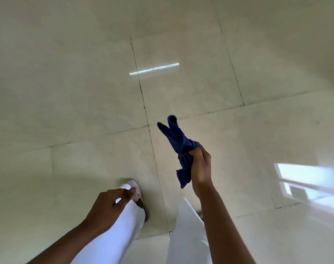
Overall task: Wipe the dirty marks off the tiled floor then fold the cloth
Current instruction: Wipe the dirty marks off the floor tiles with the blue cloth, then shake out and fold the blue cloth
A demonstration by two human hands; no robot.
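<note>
Two bare forearms are seen closest to the camera, rising from the bottom edge over a pair of white trouser legs (114,231). The left hand (109,205) is held low above the left leg, with the fingers loosely curled and the thumb and forefinger brought near each other; nothing is seen in it, though the picture is blurred there. The right hand (200,166) is raised higher, to the right of centre, and is clenched around a dark blue cloth (178,143). The cloth is bunched in the grip and is held clear of the floor: two pointed ends are thrown up and to the left above the fist, and a shorter end hangs below it beside the wrist.

A white perforated shoe (134,186) is planted on the tiled floor (67,92) just beyond the left hand, partly covered by the trouser leg. The floor is laid with large pale glossy tiles, divided by thin dark grout lines, one of which runs from the top centre down between the two legs. A narrow bright streak of reflected light (154,68) lies across that line farther off, and a broad window reflection (307,180) is seen at the right edge. Dirty marks cannot be told apart from the sheen and blur of the tiles.
</note>
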